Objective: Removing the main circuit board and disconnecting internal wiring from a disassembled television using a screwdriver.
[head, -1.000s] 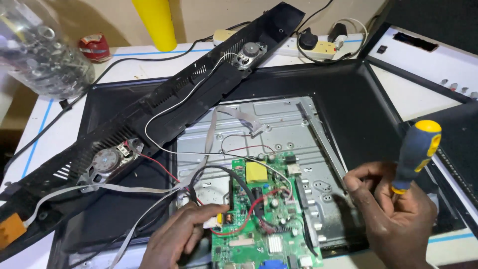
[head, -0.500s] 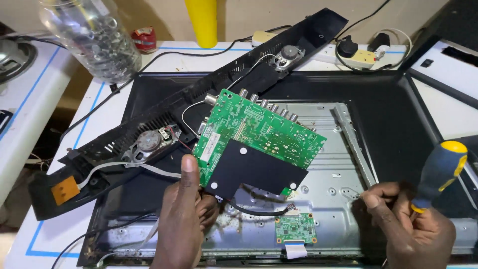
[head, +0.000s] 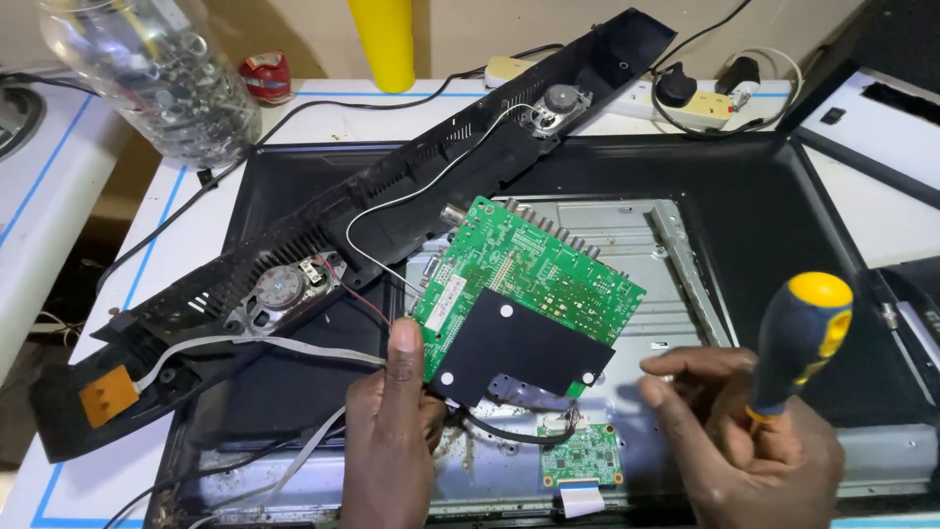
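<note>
Red-and-white labelled can [head: 265,75] stands beside clear plastic bottle [head: 157,73].

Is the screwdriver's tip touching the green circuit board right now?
No. The right hand holds the screwdriver upright, well to the right of the green circuit board, which the left hand lifts.

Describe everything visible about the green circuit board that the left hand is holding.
The board is green, rectangular and flipped solder side up, with a black sheet bearing white dots over its lower part. Metal connectors line its upper edge. It is tilted above the metal chassis, the left hand gripping its lower left corner. Black cables hang beneath.
</note>
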